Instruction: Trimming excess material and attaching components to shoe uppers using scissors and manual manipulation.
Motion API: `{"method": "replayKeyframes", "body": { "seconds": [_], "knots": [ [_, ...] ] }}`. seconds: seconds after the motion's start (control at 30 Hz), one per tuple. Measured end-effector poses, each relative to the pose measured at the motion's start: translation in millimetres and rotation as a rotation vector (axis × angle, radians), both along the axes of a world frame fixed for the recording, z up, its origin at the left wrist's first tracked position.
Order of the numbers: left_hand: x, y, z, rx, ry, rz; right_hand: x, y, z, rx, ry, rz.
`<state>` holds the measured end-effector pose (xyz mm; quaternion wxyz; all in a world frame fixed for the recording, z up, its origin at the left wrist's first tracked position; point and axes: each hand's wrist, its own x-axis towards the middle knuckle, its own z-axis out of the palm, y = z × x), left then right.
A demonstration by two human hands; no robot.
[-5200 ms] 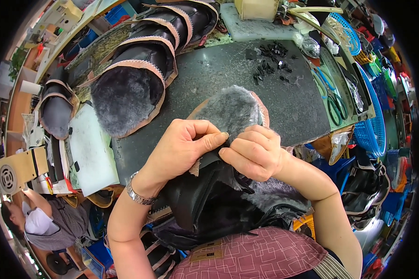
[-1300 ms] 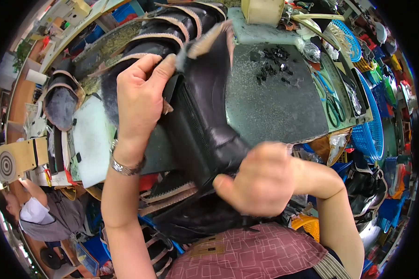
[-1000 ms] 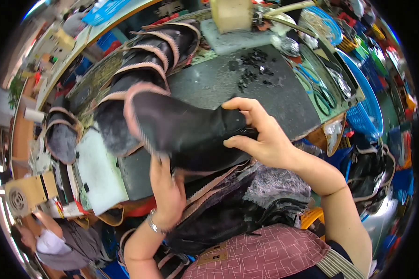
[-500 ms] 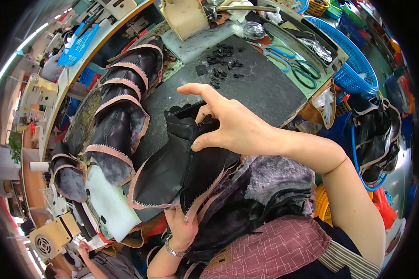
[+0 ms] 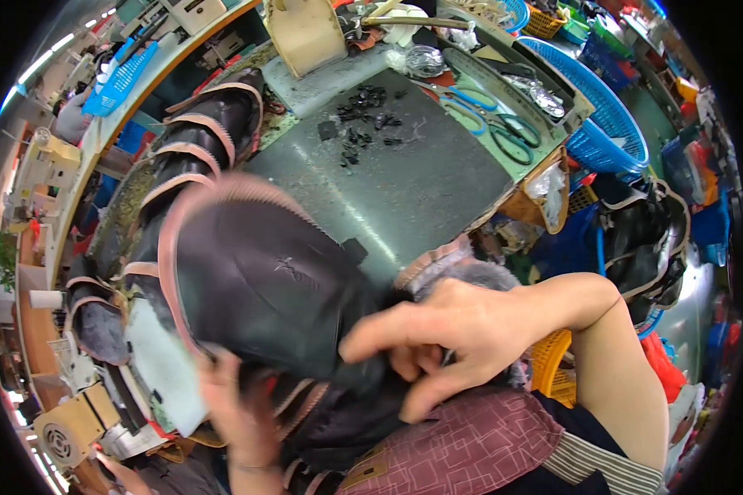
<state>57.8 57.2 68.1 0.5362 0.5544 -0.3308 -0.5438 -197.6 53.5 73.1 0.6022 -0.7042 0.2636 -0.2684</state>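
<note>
A black leather boot upper (image 5: 260, 272) with a pink zigzag-cut edge is held up in front of me, tilted and partly blurred by motion. At its lower left edge is my left hand (image 5: 235, 408), fingers smeared but closed around the leather. My right hand (image 5: 462, 334) is at the upper's right side, index finger stretched out against the leather, thumb spread well apart from it. More uppers, some showing grey fur lining (image 5: 479, 279), lie beneath and behind my right hand, over my lap.
A row of finished-looking uppers (image 5: 202, 136) overlaps along the table's left. Small black pieces (image 5: 363, 115) lie scattered on the dark board (image 5: 421, 181). Scissors (image 5: 512, 136) rest at the far right, beside a blue basket (image 5: 607, 124). A yellow basket (image 5: 553, 363) stands by my right arm.
The upper has swung left and turned, its broad leather face now showing instead of its narrow shaft. My right hand has dropped from the shaft's top; my left hand has moved left.
</note>
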Motion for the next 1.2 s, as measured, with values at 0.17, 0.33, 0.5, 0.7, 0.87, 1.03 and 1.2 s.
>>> {"method": "replayKeyframes", "body": {
  "seconds": [0.17,0.33,0.5,0.7,0.87,1.03,1.2],
  "knots": [
    [-7,-62,22,-0.273,-0.54,-0.269,-106,-55,-76,-0.526,0.646,-0.879],
    [-31,-64,-19,-0.377,-0.612,-0.524,-240,-77,-156,-0.495,1.292,-1.037],
    [-35,-64,-16,-0.465,-0.668,-0.439,-225,-73,-105,0.235,0.568,-1.012],
    [-40,-73,-5,-0.472,-0.743,-0.612,-87,-43,5,-0.479,0.635,-0.414],
    [-28,-77,-12,-0.296,-0.462,-0.605,-53,-40,11,-0.543,0.851,-0.281],
    [-20,-73,-31,-0.389,-0.344,-0.515,-47,-46,18,-0.551,0.898,-0.229],
    [-18,-71,-33,-0.481,-0.354,-0.482,-23,-53,32,-0.345,1.003,-0.121]
  ]
}}
